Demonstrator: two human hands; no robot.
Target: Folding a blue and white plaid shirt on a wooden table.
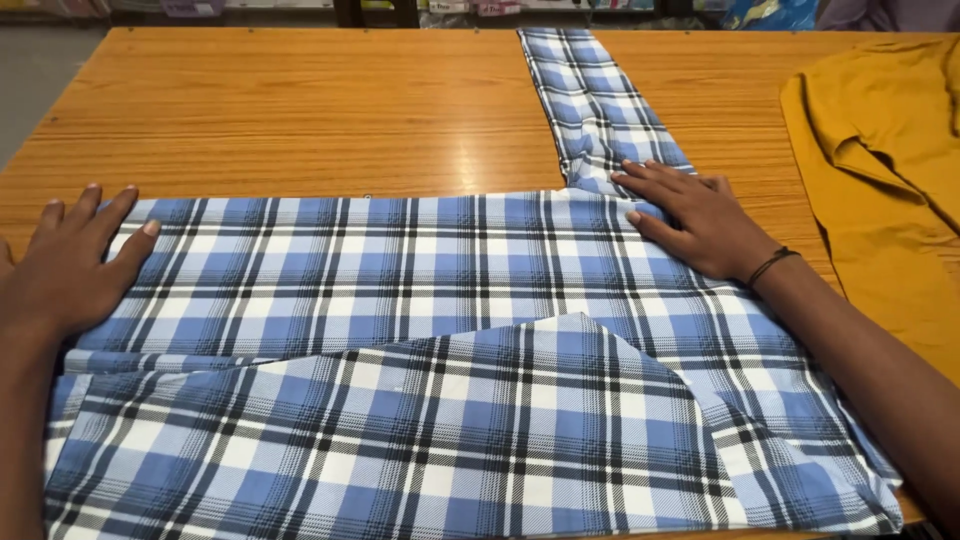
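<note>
- The left hand lies flat and open, palm down, fingers spread and pointing away from the person, pressing the left edge of a blue, white and black plaid shirt
- The right hand is also open and flat, fingers together and pointing left, resting where the shirt's sleeve meets the body; a thin dark band circles that wrist
- The shirt is spread across the near half of the wooden table, its near part folded over on itself, the sleeve stretched straight toward the far edge
- A mustard-yellow garment lies on the table to the right, close to the right forearm but apart from the shirt
- Neither hand grips anything; both only press on cloth
</note>
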